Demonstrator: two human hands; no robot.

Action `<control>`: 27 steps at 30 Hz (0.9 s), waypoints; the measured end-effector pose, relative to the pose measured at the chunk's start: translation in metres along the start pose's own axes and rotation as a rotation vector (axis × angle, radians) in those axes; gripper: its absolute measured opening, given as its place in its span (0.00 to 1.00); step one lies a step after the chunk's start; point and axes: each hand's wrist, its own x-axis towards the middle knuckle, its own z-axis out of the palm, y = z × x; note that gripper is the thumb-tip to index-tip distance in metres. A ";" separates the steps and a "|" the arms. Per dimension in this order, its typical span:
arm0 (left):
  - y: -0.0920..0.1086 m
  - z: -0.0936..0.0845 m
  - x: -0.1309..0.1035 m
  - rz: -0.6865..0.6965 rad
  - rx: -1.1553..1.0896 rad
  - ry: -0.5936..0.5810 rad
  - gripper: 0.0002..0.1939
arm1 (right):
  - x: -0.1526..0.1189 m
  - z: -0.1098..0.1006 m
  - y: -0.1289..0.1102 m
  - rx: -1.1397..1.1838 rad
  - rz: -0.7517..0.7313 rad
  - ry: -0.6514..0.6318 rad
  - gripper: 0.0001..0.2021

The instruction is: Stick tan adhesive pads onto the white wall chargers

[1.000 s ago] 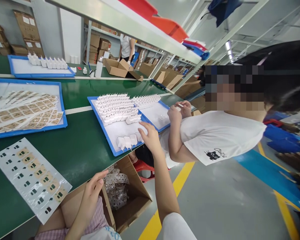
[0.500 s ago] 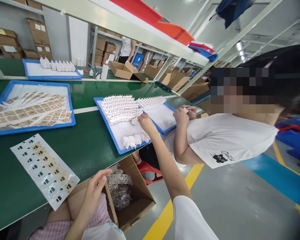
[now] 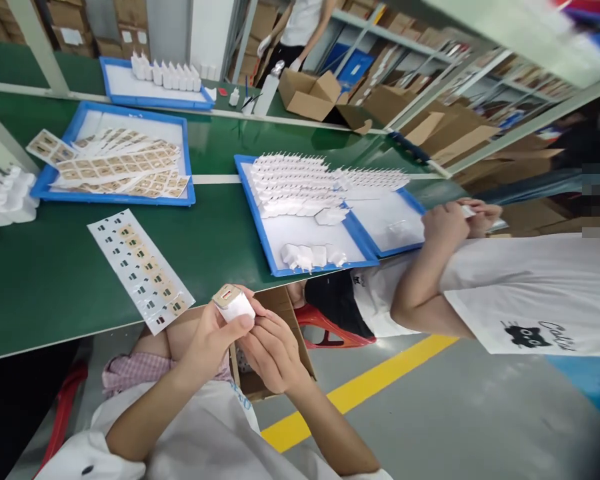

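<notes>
A white USB charger [image 3: 239,309] is held up above the table's front edge, its beige end with a USB slot facing up. My left hand [image 3: 210,341] is closed around one side, the thumb lying along the white body. Against the opposite side, the fingers of my right hand [image 3: 273,348] also hold it; their tips are partly hidden. Left of my hands lies a sticker sheet [image 3: 143,273], part beige labels, part bare backing. Farther off, a blue-rimmed tray [image 3: 263,243] holds packed rows of white chargers [image 3: 293,190] with pins up and several loose ones near its front.
Another blue-rimmed tray [image 3: 130,198] carries label strips [image 3: 125,162]. White chargers [image 3: 5,197] stand at the far left. A co-worker's hands [image 3: 453,223] hold a small white item beside the adjoining tray. An open cardboard box [image 3: 300,337] sits below the table edge.
My right hand has come back from the charger tray to my left hand, which has closed from an open pose. Both now hold a charger. The camera view has shifted.
</notes>
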 end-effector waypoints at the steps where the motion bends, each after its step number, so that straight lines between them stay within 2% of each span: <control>1: 0.003 -0.002 -0.004 0.043 0.053 0.016 0.24 | 0.002 0.002 -0.007 0.055 0.034 -0.011 0.11; 3: 0.006 -0.010 -0.010 0.141 0.219 0.039 0.16 | 0.008 0.001 -0.014 0.200 0.149 -0.031 0.08; 5: 0.005 -0.018 -0.015 0.264 0.447 0.071 0.09 | 0.018 -0.005 -0.018 0.330 0.294 0.047 0.08; 7: 0.003 -0.025 -0.018 0.411 0.674 0.105 0.08 | 0.029 -0.010 -0.024 0.354 0.384 0.126 0.10; 11: 0.002 -0.029 -0.024 0.623 0.938 0.070 0.10 | 0.045 -0.009 -0.037 0.249 0.345 0.100 0.10; 16: 0.008 -0.025 -0.032 0.700 1.046 0.015 0.16 | 0.047 -0.003 -0.045 0.286 0.360 0.124 0.12; 27: 0.003 -0.022 -0.039 0.718 0.992 0.037 0.13 | 0.047 -0.003 -0.051 0.330 0.385 0.210 0.10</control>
